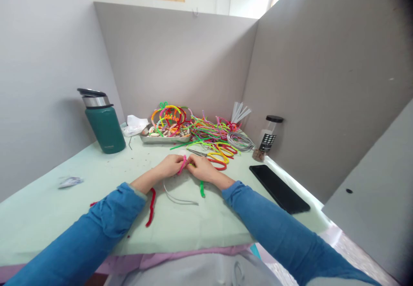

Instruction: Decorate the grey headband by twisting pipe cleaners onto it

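Left hand (173, 166): fingertips pinched closed on pink stem (182, 164).
Right hand (201, 168): fingers curled in close, yellow-green bit (192, 164) at tips; firm hold or not, can't tell.
Pink stem: between both hands, above table (129, 167).
Bending: probably best pinned left, small tight turns right; loose bends likely spring back.
Wire (180, 201): below hands, keep clear.
Scissors (211, 155): just beyond right hand, mind blades.

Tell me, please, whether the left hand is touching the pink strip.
Touching: the head view shows the left hand with its fingertips right against the pink strip, no gap showing between them.
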The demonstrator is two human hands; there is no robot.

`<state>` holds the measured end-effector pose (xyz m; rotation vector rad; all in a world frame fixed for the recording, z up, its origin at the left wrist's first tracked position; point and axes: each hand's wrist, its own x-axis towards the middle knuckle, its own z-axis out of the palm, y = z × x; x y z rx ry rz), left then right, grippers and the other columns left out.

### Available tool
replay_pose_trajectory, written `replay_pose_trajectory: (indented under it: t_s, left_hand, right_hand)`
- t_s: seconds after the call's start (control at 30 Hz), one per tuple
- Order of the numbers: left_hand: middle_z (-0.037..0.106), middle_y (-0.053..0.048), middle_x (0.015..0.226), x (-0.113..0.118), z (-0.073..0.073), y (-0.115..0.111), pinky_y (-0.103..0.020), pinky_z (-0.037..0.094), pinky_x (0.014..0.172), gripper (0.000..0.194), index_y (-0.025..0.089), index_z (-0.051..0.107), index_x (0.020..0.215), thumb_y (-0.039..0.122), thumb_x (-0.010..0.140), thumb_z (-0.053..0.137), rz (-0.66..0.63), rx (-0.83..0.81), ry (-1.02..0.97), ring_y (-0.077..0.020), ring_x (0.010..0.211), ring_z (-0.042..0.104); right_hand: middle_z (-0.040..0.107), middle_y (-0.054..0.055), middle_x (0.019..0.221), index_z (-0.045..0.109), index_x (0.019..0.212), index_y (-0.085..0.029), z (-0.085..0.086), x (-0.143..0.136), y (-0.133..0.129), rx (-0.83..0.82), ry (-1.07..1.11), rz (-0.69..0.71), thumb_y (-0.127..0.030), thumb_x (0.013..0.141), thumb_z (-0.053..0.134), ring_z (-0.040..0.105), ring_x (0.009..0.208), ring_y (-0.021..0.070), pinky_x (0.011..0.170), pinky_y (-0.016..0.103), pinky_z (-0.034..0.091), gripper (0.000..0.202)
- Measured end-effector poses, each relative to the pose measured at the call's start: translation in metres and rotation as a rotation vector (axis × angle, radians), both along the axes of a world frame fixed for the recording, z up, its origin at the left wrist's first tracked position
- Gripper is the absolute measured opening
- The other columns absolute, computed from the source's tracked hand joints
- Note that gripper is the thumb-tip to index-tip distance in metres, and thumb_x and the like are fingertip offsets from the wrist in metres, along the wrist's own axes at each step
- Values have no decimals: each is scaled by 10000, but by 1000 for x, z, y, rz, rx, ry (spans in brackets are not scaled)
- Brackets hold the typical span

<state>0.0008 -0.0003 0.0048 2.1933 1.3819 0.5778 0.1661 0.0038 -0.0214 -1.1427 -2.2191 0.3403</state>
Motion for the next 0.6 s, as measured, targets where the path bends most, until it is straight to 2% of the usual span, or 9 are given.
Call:
replay_pose_trajectory:
  t_s: [0.6]
  left_hand:
    - [518, 9, 498, 2, 0, 0, -205, 319, 410, 440, 171, 477, 624, 581, 767, 403, 57, -80, -53, -96, 402, 434]
  right_hand:
    - [609, 7, 738, 574, 850, -174, 1, 0, 0, -49, 91, 29, -223, 795, 491, 516, 656, 121, 601, 220, 346, 111]
